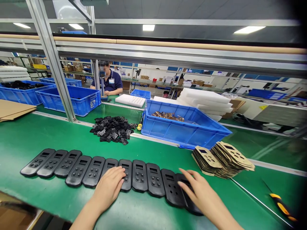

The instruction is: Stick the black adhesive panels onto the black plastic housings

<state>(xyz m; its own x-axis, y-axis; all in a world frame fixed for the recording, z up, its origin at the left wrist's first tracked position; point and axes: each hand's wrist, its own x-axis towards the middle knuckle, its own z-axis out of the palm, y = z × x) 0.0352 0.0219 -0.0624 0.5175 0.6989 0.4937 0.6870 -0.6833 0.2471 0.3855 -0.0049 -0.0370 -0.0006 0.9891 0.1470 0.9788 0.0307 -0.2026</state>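
A row of black plastic remote-control housings (139, 175) lies side by side on the green table. Most carry four round buttons and a small slotted window; one housing (172, 188) near the right end shows dark round holes instead. My left hand (109, 185) rests flat over the middle housings, fingers stretched and close together, partly covering two of them. Over the rightmost housing (192, 204), my right hand (198, 190) has its thumb and fingers spread and hides much of it. Whether those fingers press on the housing I cannot tell.
Behind the row lies a pile of small black rubber pads (111, 128). A blue bin (177, 127) holds brown parts. Stacked beige face plates (225, 159), a metal rod (259, 201) and a screwdriver (280, 204) lie right. Across the table sits another person (114, 80).
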